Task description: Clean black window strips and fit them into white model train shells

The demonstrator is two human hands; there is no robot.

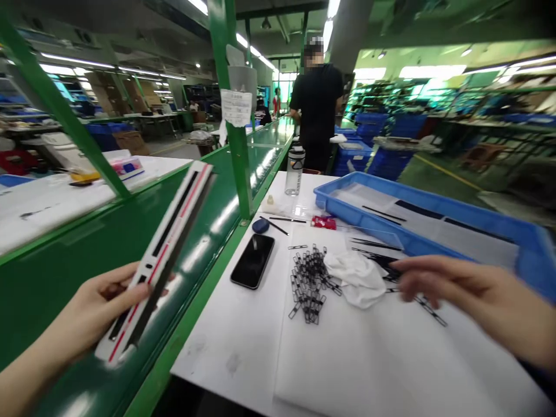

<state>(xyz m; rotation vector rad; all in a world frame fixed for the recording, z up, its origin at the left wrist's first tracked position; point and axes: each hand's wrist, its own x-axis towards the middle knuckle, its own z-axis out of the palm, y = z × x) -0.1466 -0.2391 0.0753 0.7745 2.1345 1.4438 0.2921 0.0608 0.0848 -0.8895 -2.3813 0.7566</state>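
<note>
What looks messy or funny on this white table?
The linked black clips lie in a tangled heap, unlike the straight black strips in the blue tray. A crumpled white cloth sits bunched up right beside them.

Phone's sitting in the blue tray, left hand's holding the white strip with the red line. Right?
Not quite. The phone isn't in the blue tray. The head view shows it lying on the white sheet, left of the black clips. The rest stands: the left hand holds the white strip with the red line.
</note>
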